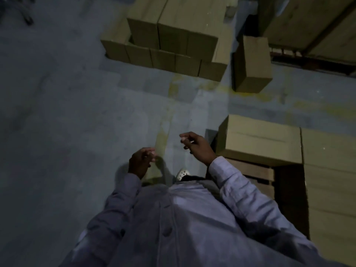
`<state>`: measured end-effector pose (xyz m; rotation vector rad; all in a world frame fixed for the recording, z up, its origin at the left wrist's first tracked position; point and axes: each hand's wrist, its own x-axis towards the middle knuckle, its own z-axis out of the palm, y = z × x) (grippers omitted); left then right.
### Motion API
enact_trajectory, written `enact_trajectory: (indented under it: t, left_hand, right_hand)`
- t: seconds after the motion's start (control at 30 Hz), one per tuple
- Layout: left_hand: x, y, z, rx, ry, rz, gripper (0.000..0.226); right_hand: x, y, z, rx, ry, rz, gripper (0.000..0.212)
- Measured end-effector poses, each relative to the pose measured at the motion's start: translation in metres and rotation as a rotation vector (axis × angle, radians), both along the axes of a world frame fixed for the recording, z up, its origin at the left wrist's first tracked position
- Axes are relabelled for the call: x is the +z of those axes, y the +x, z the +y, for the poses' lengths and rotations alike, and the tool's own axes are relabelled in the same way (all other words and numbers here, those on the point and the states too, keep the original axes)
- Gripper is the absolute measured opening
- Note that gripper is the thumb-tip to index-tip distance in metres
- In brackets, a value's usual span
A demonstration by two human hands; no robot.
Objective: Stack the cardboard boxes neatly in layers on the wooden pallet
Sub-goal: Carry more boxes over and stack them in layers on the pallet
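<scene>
Left hand (pixel 141 160): raised in front of the torso, fingers loosely curled, holding nothing. Right hand (pixel 196 145): held slightly higher and farther forward, fingers likewise loosely curled, empty. Both forearms bent upward at the elbows, sleeves to the wrists.

Warehouse: bare concrete floor (pixel 57 112), stacked cardboard boxes (pixel 173 35), wooden pallet (pixel 256 172).

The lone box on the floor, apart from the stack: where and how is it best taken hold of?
Likely by its two opposite side faces, the left hand on one and the right hand on the other, coming from the near end. The lone box stands clear of the stack, so both sides look free, and both hands are empty.
</scene>
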<state>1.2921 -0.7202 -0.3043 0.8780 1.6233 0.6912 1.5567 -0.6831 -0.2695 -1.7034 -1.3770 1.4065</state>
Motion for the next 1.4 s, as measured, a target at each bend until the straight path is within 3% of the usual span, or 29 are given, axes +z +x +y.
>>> enact_trajectory:
  t: [0.2, 0.47, 0.83, 1.1, 1.23, 1.4]
  left_hand:
    - [0.030, -0.027, 0.130, 0.162, 0.048, -0.024, 0.019]
    - [-0.017, -0.078, 0.336, 0.229, -0.001, -0.077, 0.017]
    - [0.039, -0.139, 0.618, 0.078, 0.040, 0.003, 0.016]
    - [0.010, -0.169, 0.773, 0.133, -0.044, 0.065, 0.021]
    - [0.017, -0.175, 0.890, 0.107, -0.037, 0.099, 0.013]
    - [0.046, -0.167, 1.054, 0.071, 0.103, 0.124, 0.014]
  right_hand:
    - [0.024, -0.011, 0.136, -0.019, -0.010, 0.074, 0.021]
    - [0.002, -0.051, 0.330, 0.002, -0.033, 0.046, 0.022]
    - [0.034, -0.114, 0.585, -0.040, -0.063, 0.068, 0.022]
    - [-0.025, -0.124, 0.777, -0.103, -0.114, 0.080, 0.020]
    - [-0.017, -0.121, 0.908, -0.166, -0.122, 0.123, 0.017]
    - [-0.002, -0.109, 1.056, -0.238, -0.052, 0.062, 0.012]
